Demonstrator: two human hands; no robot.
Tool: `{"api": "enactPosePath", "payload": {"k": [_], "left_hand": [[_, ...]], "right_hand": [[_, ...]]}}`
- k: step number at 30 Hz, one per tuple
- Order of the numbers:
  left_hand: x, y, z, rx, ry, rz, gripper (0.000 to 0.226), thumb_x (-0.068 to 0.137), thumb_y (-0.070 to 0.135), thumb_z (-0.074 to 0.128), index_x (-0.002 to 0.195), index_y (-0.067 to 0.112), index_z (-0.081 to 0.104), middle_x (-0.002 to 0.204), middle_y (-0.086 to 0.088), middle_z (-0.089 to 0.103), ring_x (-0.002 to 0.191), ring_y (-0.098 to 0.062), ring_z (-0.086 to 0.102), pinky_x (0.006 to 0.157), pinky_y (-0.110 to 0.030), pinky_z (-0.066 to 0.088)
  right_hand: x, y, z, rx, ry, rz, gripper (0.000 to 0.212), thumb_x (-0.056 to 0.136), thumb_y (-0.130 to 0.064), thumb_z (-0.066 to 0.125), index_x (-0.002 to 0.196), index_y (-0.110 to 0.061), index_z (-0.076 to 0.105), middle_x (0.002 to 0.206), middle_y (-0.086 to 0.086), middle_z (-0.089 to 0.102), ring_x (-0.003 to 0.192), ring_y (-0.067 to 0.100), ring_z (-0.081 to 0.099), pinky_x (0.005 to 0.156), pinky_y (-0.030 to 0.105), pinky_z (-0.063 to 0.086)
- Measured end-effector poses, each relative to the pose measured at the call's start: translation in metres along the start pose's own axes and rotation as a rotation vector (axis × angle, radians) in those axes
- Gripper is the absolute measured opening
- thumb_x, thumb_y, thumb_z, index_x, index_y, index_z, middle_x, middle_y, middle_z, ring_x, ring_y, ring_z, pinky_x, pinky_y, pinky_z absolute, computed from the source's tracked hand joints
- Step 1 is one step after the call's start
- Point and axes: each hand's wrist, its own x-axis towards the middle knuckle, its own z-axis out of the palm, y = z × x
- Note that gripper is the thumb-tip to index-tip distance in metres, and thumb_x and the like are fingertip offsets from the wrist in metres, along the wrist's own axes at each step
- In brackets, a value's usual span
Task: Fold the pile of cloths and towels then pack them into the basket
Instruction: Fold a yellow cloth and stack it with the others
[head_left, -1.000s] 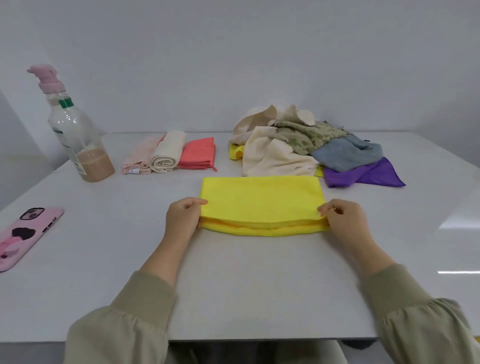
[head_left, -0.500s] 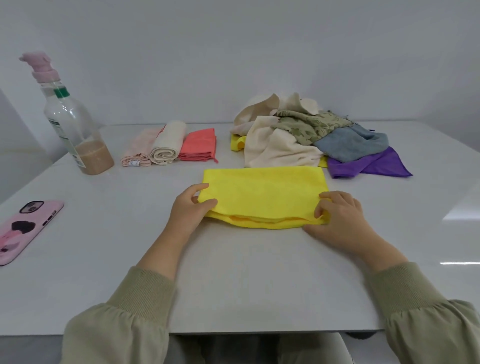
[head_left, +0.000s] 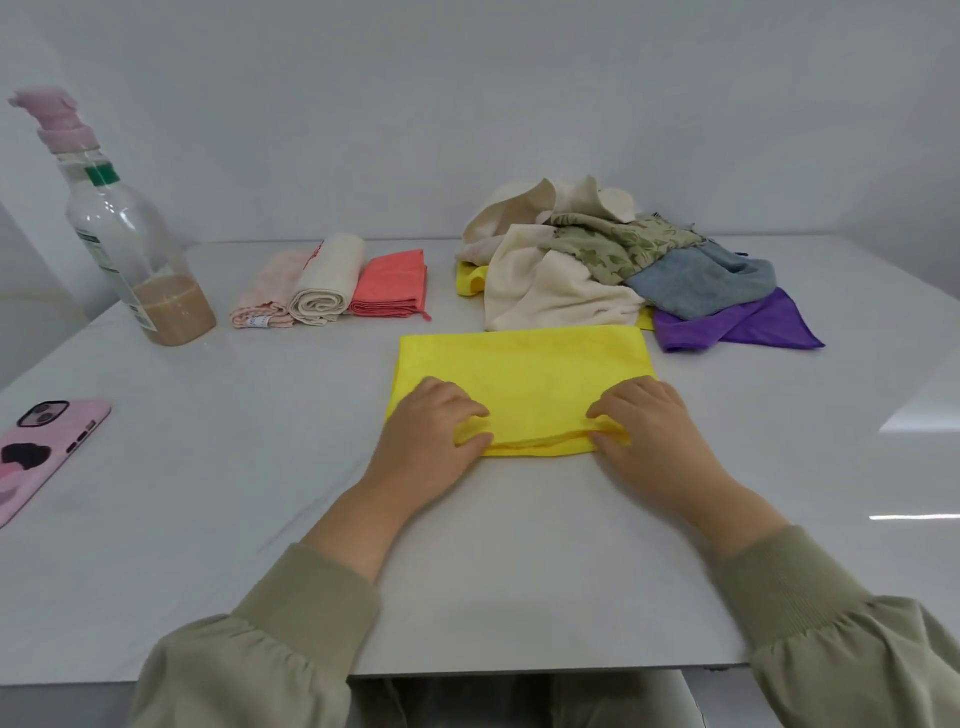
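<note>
**Item in work.** Rectangular yellow microfibre cloth (head_left: 524, 374), doubled once with a soft nap, lay flat mid-way across the smooth white table (head_left: 234, 493), just in front of the unfolded heap. The left hand (head_left: 431, 436) and right hand (head_left: 657, 431) each pinched a near corner of it, fingers curled over the top layer and thumbs at the hem.

**Done.** Three pieces sat side by side, touching: pale pink folded cloth (head_left: 265, 296), cream rolled towel (head_left: 324, 283) and flat coral folded cloth (head_left: 392, 285).

**Left.** The loose heap of crumpled cloths (head_left: 597, 260) included cream terry, olive patterned, grey-blue and thin purple pieces, with more yellow beneath. No basket was in view, so packing was judged not begun and the task under halfway.

**Other.** Clear plastic pump bottle (head_left: 119, 228) holding beige liquid; pink-cased phone (head_left: 39, 457).
</note>
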Motion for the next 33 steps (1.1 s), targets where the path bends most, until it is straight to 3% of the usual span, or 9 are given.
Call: {"api": "enactPosePath", "payload": {"k": [2, 5, 8, 13, 16, 21, 24, 28, 33], "left_hand": [[-0.001, 0.005, 0.005, -0.035, -0.08, -0.008, 0.038, 0.076, 0.047, 0.058, 0.091, 0.017, 0.074, 0.087, 0.002, 0.065, 0.087, -0.011, 0.052, 0.075, -0.024, 0.042], [-0.001, 0.005, 0.007, -0.075, -0.138, 0.029, 0.029, 0.076, 0.042, 0.061, 0.087, 0.017, 0.073, 0.083, 0.006, 0.063, 0.082, -0.007, 0.051, 0.068, -0.028, 0.047], [-0.003, 0.004, 0.007, -0.059, -0.117, 0.06, 0.012, 0.076, 0.025, 0.063, 0.078, 0.016, 0.07, 0.075, 0.005, 0.062, 0.078, -0.006, 0.048, 0.061, -0.03, 0.049], [-0.004, 0.007, 0.003, -0.098, -0.119, -0.023, 0.017, 0.079, 0.027, 0.059, 0.075, 0.015, 0.071, 0.074, 0.005, 0.061, 0.074, -0.009, 0.053, 0.064, -0.03, 0.046], [-0.005, 0.007, 0.003, -0.059, -0.105, 0.034, 0.019, 0.078, 0.026, 0.057, 0.069, 0.016, 0.07, 0.069, 0.006, 0.059, 0.072, -0.007, 0.048, 0.056, -0.028, 0.046], [-0.006, 0.011, 0.0, 0.067, -0.136, 0.147, 0.026, 0.079, 0.029, 0.046, 0.063, 0.018, 0.064, 0.064, 0.006, 0.052, 0.063, -0.013, 0.052, 0.044, -0.029, 0.044], [-0.007, 0.016, -0.001, 0.13, -0.155, 0.177, 0.028, 0.078, 0.036, 0.046, 0.068, 0.017, 0.063, 0.068, 0.005, 0.053, 0.066, -0.016, 0.055, 0.044, -0.028, 0.044], [-0.001, 0.024, 0.005, 0.115, -0.18, 0.25, 0.031, 0.08, 0.035, 0.047, 0.082, 0.015, 0.07, 0.078, 0.002, 0.059, 0.074, -0.019, 0.055, 0.055, -0.027, 0.046], [0.005, 0.029, 0.015, 0.078, -0.148, 0.178, 0.029, 0.083, 0.029, 0.044, 0.073, 0.015, 0.067, 0.072, 0.003, 0.058, 0.071, -0.017, 0.056, 0.051, -0.03, 0.048]], "right_hand": [[0.002, -0.002, 0.002, -0.02, -0.014, -0.052, 0.016, 0.066, -0.009, 0.063, 0.079, -0.015, 0.067, 0.077, 0.001, 0.061, 0.076, 0.027, 0.056, 0.071, 0.037, 0.044], [0.002, 0.001, 0.001, -0.067, -0.09, -0.085, 0.033, 0.051, 0.013, 0.064, 0.07, -0.013, 0.062, 0.069, 0.003, 0.053, 0.064, 0.029, 0.052, 0.057, 0.035, 0.041], [0.002, 0.003, -0.005, -0.165, -0.127, -0.02, 0.033, 0.045, 0.015, 0.064, 0.064, -0.012, 0.06, 0.064, 0.005, 0.049, 0.057, 0.029, 0.049, 0.051, 0.031, 0.033], [0.005, 0.006, -0.009, -0.195, -0.108, 0.104, 0.039, 0.039, 0.018, 0.066, 0.066, -0.01, 0.057, 0.057, 0.005, 0.051, 0.045, 0.029, 0.047, 0.049, 0.028, 0.028], [0.009, 0.006, -0.014, -0.228, -0.053, 0.087, 0.034, 0.044, 0.018, 0.056, 0.063, -0.01, 0.049, 0.056, 0.006, 0.046, 0.047, 0.028, 0.044, 0.051, 0.029, 0.028], [-0.004, 0.008, -0.018, -0.359, -0.362, 0.215, 0.018, 0.071, 0.0, 0.055, 0.081, -0.014, 0.06, 0.086, 0.005, 0.055, 0.089, 0.029, 0.051, 0.077, 0.037, 0.036], [-0.012, 0.003, -0.02, -0.299, -0.263, 0.253, 0.016, 0.069, -0.016, 0.049, 0.073, -0.012, 0.064, 0.078, 0.004, 0.06, 0.082, 0.03, 0.056, 0.076, 0.038, 0.041], [-0.007, -0.015, -0.014, -0.148, -0.193, 0.107, 0.036, 0.072, -0.036, 0.043, 0.076, -0.012, 0.069, 0.079, 0.003, 0.065, 0.08, 0.029, 0.059, 0.078, 0.035, 0.038], [0.004, -0.039, 0.005, -0.051, -0.243, 0.009, 0.039, 0.07, -0.049, 0.05, 0.081, -0.016, 0.067, 0.079, 0.0, 0.062, 0.078, 0.025, 0.057, 0.073, 0.034, 0.048]]}}
